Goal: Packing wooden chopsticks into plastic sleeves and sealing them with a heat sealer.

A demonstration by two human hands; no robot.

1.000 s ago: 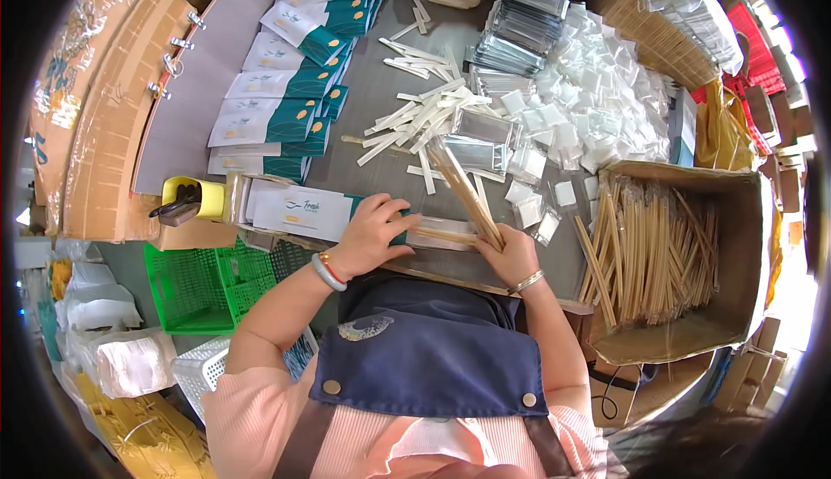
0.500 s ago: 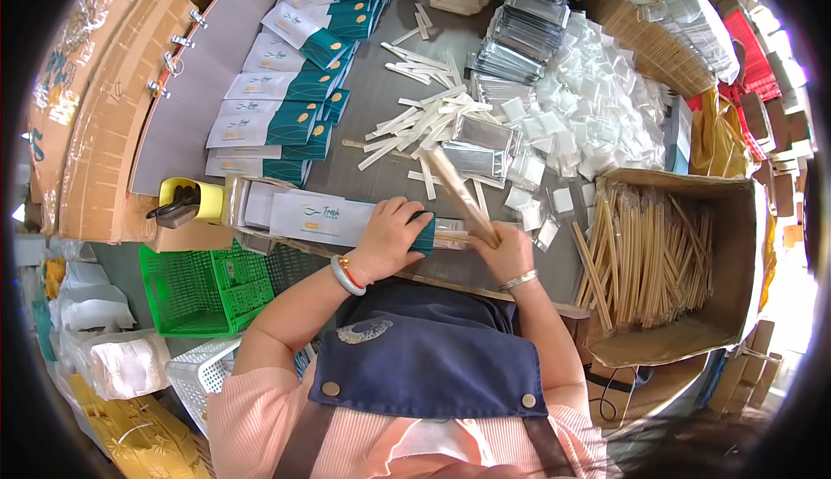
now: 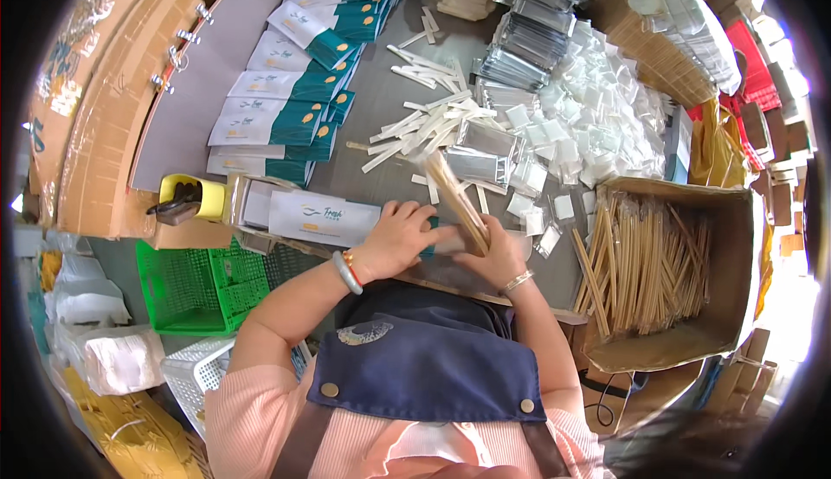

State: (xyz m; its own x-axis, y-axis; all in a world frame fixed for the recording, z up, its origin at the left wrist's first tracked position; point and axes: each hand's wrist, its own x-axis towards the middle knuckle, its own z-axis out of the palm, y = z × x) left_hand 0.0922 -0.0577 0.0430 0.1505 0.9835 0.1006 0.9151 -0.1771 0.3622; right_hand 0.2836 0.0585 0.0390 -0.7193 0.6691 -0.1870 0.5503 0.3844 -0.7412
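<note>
Left hand (image 3: 400, 241): curled, gripping white-and-teal paper sleeve (image 3: 325, 219), near side of table (image 3: 346, 180). Right hand (image 3: 498, 256): closed around wrapped chopsticks (image 3: 456, 198), closer to left hand than half a second earlier.

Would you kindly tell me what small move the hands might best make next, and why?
Perhaps the right hand should ease a little toward the white-and-teal packet: the left hand lies across its teal end, seemingly steadying it, and the right hand, holding a bundle of sticks, is close beside it.
</note>
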